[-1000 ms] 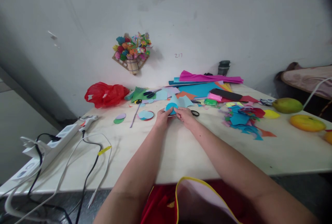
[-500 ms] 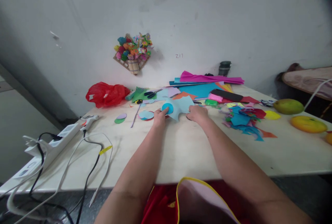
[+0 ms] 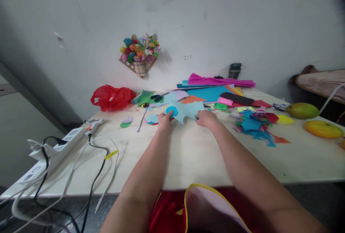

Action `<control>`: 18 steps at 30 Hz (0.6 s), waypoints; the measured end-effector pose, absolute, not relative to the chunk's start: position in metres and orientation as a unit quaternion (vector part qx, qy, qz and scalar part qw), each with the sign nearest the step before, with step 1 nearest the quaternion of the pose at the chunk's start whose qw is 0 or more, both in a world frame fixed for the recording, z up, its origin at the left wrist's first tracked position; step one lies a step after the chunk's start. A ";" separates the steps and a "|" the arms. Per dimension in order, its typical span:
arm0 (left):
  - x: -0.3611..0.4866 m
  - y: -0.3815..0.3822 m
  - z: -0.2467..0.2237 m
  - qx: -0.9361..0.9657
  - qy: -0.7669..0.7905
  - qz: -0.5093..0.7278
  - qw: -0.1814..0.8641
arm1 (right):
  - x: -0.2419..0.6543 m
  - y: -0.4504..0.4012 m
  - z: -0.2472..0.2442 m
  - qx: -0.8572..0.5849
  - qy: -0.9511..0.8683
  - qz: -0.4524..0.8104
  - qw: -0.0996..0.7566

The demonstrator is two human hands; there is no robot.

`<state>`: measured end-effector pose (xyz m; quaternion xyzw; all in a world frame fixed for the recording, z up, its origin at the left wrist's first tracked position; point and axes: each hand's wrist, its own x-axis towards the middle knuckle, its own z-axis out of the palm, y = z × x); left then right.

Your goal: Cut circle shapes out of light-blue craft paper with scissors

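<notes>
A bright blue paper disc lies over the left end of a light blue paper sheet whose lower edge is cut in curves. My left hand pinches the disc and the sheet's left edge together. At the sheet's right end is my right hand, closed round something small and dark that is mostly hidden by the fingers. Left of my left hand, light blue round pieces rest on the table, and farther left lie a purple disc and a green disc.
Scissors and a red plastic bag are at the back left. A power strip with cables runs along the left. Paper scraps, a black phone-like slab and mangoes lie on the right.
The disc and the left hand have shifted slightly left. The sheet's cut edge has turned a little in the hands, and the view has moved slightly.
</notes>
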<state>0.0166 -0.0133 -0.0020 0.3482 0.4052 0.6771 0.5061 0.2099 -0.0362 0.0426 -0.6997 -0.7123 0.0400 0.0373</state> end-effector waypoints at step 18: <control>0.008 -0.006 -0.006 0.270 0.394 0.730 0.489 | 0.218 -0.035 0.049 -0.693 -0.720 0.051 0.001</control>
